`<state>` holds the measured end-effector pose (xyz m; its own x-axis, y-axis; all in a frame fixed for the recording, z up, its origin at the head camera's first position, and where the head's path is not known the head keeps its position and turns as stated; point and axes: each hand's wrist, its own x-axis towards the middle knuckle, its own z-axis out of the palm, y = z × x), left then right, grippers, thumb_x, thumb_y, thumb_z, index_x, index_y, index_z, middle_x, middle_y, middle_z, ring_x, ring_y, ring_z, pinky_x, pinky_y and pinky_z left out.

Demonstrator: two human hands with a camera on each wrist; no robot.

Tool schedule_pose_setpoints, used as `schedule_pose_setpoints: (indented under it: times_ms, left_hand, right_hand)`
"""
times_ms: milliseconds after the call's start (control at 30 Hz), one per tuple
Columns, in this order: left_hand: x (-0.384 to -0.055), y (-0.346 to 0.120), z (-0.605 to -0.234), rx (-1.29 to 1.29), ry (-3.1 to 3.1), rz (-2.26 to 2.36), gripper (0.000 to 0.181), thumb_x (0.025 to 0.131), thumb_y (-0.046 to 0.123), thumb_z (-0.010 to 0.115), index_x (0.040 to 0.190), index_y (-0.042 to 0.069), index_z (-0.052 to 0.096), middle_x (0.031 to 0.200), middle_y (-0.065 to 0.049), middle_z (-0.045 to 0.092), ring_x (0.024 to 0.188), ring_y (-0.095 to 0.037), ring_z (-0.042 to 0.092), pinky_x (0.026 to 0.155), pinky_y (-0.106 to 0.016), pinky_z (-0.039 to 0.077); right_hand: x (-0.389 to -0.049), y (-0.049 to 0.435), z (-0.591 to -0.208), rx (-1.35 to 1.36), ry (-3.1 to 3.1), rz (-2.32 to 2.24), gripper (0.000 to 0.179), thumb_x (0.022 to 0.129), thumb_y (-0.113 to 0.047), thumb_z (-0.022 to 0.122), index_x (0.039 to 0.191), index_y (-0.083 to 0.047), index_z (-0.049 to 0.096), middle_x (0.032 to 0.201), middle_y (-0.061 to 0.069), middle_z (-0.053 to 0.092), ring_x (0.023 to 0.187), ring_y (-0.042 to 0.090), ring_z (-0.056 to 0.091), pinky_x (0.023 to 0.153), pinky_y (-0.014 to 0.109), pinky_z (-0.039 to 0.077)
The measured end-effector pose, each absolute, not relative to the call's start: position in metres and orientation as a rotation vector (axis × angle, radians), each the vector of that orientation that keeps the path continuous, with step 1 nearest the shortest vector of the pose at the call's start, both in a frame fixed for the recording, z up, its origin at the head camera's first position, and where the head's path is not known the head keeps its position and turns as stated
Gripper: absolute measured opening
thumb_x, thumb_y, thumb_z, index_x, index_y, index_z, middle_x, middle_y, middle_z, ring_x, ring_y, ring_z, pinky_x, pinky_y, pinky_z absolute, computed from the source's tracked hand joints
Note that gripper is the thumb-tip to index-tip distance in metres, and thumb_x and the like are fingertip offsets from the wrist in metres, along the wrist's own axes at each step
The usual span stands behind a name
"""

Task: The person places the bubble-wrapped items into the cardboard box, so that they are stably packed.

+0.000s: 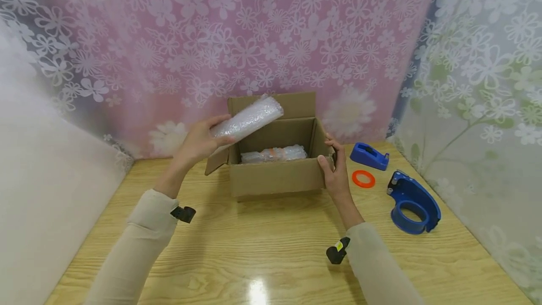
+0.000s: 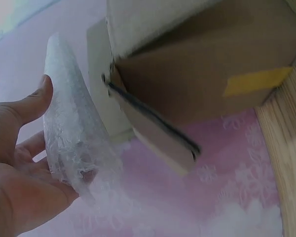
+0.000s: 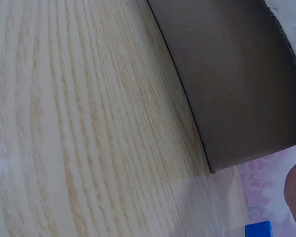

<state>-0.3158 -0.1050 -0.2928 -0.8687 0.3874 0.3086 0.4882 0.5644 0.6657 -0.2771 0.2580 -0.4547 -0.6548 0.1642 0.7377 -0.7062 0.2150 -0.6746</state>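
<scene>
My left hand [image 1: 201, 140] grips a bubble-wrapped bundle [image 1: 251, 117] between thumb and fingers, tilted above the left side of an open cardboard box [image 1: 277, 178]. In the left wrist view the wrapped bundle [image 2: 71, 108] lies against the fingers, beside the box's outward-hanging side flap [image 2: 153, 126]. A second bubble-wrapped bundle [image 1: 292, 153] with an orange band lies inside the box. My right hand [image 1: 337, 171] holds the box's right front corner, thumb on the front and fingers on the side. The right wrist view shows the box wall [image 3: 232, 84] and only a sliver of that hand.
Right of the box are a small blue tape dispenser [image 1: 369, 156], an orange tape roll [image 1: 363, 179] and a larger blue tape dispenser [image 1: 412, 204]. All rest on the wooden table [image 1: 254, 244]. A pink floral backdrop [image 1: 271, 36] rises behind the box.
</scene>
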Motion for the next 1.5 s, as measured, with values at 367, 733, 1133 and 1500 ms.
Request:
schedule_pose_setpoints:
  times_ms: [367,733,1133,1500]
  left_hand:
    - [-0.313,-0.053,-0.298,-0.869,-2.721,-1.168,0.069,0.091,0.035,0.082,0.153,0.022,0.054,0.157,-0.006,0.051,0.141,-0.029,0.050,0.113,-0.050,0.045]
    - [-0.319,-0.032,-0.330,-1.010,-2.760,-1.213,0.067,0.091,0.028,0.083,0.151,0.012,0.056,0.153,-0.013,0.055,0.143,-0.033,0.049,0.117,-0.050,0.041]
    - [-0.322,-0.033,-0.340,-1.119,-2.762,-1.119,0.063,0.097,0.030,0.076,0.152,0.010,0.054,0.152,-0.013,0.056,0.139,-0.030,0.053,0.115,-0.048,0.042]
    - [-0.329,-0.034,-0.345,-1.182,-2.739,-1.095,0.054,0.098,0.031,0.074,0.149,0.017,0.060,0.151,-0.005,0.058,0.145,-0.025,0.047,0.119,-0.046,0.039]
  right_hand:
    - [-0.276,0.257,-0.452,0.481,-1.785,1.533,0.042,0.103,-0.002,0.057,0.143,0.000,0.044,0.165,0.009,0.037,0.155,0.023,0.027,0.128,0.047,0.015]
    - [-0.275,0.254,-0.456,0.469,-1.777,1.543,0.042,0.102,-0.001,0.057,0.142,0.001,0.044,0.164,0.009,0.037,0.155,0.024,0.027,0.127,0.044,0.016]
    - [-0.276,0.257,-0.454,0.463,-1.776,1.526,0.041,0.103,-0.002,0.057,0.142,0.000,0.045,0.164,0.010,0.038,0.155,0.023,0.028,0.128,0.041,0.016]
    - [-0.278,0.258,-0.454,0.474,-1.775,1.531,0.042,0.103,-0.003,0.057,0.143,0.000,0.045,0.164,0.011,0.037,0.154,0.024,0.029,0.127,0.043,0.017]
